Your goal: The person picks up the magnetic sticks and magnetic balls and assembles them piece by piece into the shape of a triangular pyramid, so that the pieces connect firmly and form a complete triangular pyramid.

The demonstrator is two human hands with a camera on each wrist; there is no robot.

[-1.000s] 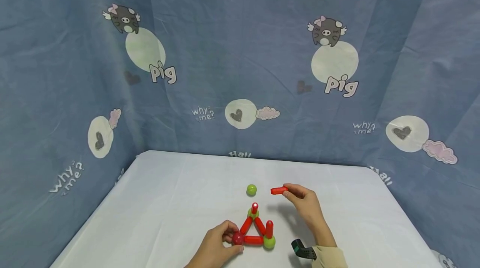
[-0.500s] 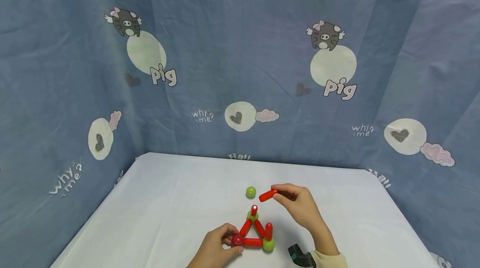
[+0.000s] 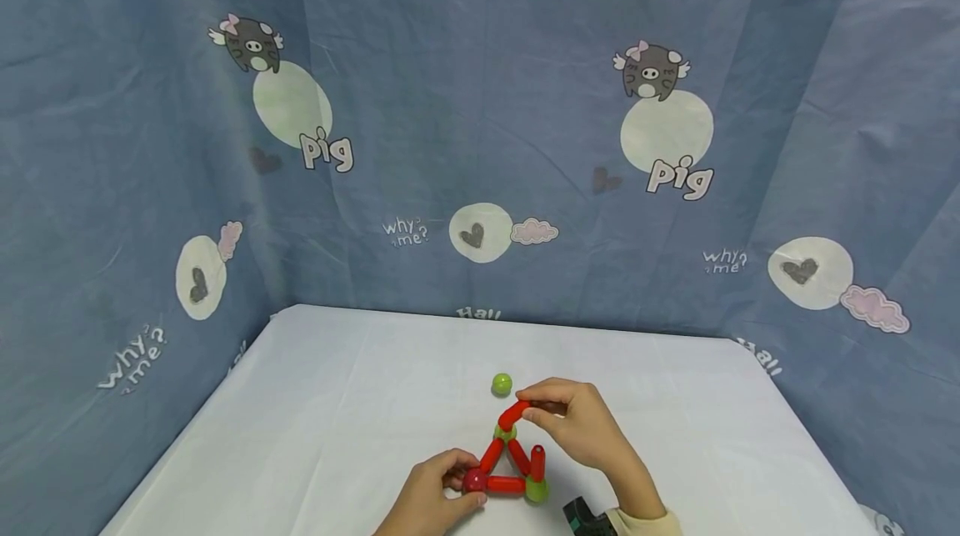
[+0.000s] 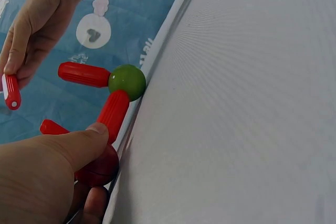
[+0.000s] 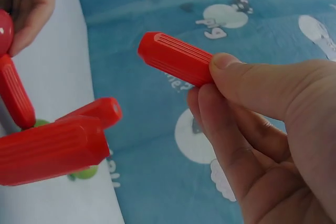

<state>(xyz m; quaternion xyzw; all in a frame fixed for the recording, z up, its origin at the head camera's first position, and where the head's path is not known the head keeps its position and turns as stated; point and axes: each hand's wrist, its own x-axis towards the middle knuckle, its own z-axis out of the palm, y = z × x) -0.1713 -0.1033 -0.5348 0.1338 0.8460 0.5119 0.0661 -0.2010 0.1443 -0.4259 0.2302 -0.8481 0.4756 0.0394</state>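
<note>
A flat triangle of red rods [image 3: 507, 483] joins a dark red ball [image 3: 474, 480] and two green balls [image 3: 537, 489] on the white table [image 3: 337, 403]. One short red rod [image 3: 537, 463] stands upright on the near green ball. My left hand [image 3: 461, 482] grips the dark red ball [image 4: 100, 166] between thumb and fingers. My right hand [image 3: 534, 411] pinches a loose red rod [image 3: 513, 414] just above the far green ball [image 3: 507, 433]. In the right wrist view the pinched rod [image 5: 176, 59] is apart from the other rods [image 5: 50, 150].
A loose green ball [image 3: 502, 385] lies on the table just behind the triangle. Blue printed cloth [image 3: 480, 119] walls the table at the back and on both sides. A dark wrist device [image 3: 583, 517] shows at the bottom edge.
My right hand has carried the red rod leftward and down, from right of the loose green ball to just over the triangle's far corner. The left hand has stayed on the dark red ball.
</note>
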